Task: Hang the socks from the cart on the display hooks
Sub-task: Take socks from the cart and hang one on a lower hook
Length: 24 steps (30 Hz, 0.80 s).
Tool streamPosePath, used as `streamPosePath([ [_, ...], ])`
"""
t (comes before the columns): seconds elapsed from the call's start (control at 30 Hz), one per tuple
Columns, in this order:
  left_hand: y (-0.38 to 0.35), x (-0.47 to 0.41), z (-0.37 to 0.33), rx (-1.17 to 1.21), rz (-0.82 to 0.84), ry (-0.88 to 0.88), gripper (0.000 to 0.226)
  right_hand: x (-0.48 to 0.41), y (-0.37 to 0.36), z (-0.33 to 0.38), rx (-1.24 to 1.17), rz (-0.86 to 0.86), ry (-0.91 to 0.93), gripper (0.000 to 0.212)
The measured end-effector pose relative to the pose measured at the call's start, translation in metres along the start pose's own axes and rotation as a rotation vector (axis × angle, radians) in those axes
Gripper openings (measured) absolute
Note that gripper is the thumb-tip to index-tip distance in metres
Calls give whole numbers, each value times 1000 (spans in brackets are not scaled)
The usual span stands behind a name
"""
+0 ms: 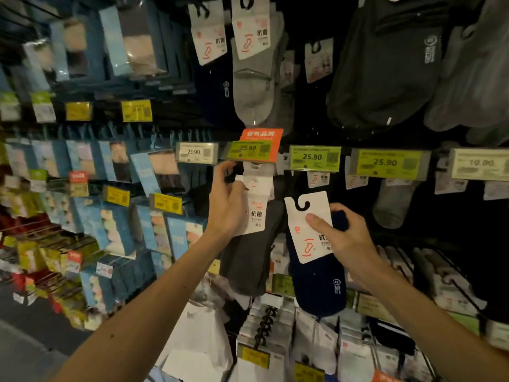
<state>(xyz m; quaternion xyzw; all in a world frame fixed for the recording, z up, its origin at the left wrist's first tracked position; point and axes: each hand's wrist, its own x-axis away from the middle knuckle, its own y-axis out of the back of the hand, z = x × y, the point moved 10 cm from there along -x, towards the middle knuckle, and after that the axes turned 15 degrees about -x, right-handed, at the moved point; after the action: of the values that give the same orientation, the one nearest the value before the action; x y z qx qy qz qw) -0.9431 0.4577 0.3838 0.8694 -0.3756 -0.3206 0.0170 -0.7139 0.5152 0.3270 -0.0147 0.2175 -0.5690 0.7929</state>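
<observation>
Navy socks (316,285) are off the rack, in the air in front of the middle row, just right of the grey socks (252,266). Their white card (304,238) faces you, tilted a bit left. The hook slot (302,205) at its top is free, on no peg. Your right hand (348,239) grips the pair: thumb flat on the card front, fingers curled behind round the navy fabric. Your left hand (227,208) is closed on the top of the grey socks' card. Its fingertips are up under the green price label (249,150) and the orange sign (261,136), where the peg should be. The peg itself is hidden, so I can't tell whether the grey pair is seated on it.

Risks, my read:
- **Grey pair drops.** Let go before its slot is over the peg and it falls onto the lower packs (275,323).
- **Blind threading.** The label covers the peg tip. If the slot misses, the card bends or tears at the thin neck of the slot.
- **Navy pair slips.** It's a one-handed pinch on a slick card. Loosen it while you watch the left side and the pair slides out.
- **Wrong peg.** The nearest column is grey, and which peg takes navy isn't clear from here. Check before you hang.
- **Knocked neighbours.** Packs hang crowded in dim light, so a wide swing of either arm could unhook them.

Cart is not in view.
</observation>
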Motion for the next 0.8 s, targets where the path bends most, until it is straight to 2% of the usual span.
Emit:
streamPosePath([
  [0.13, 0, -16, -6, -4, 21, -172, 40, -2, -10, -2, 12, -42, 33, 7],
  [0.23, -5, -30, -10, -12, 35, -216, 43, -4, -10, -3, 7, -104, 39, 6],
  [0.33, -8, -41, -11, 4, 21, -261, 37, -5, -9, -1, 4, -142, 55, 4],
  [0.53, -14, -53, -5, -57, -28, -378, 33, -3, -5, -1, -19, -220, 39, 25],
  [0.8, -26, -55, 5, -87, -150, -491, 49, -1, 1, -8, 14, -286, 20, 28],
])
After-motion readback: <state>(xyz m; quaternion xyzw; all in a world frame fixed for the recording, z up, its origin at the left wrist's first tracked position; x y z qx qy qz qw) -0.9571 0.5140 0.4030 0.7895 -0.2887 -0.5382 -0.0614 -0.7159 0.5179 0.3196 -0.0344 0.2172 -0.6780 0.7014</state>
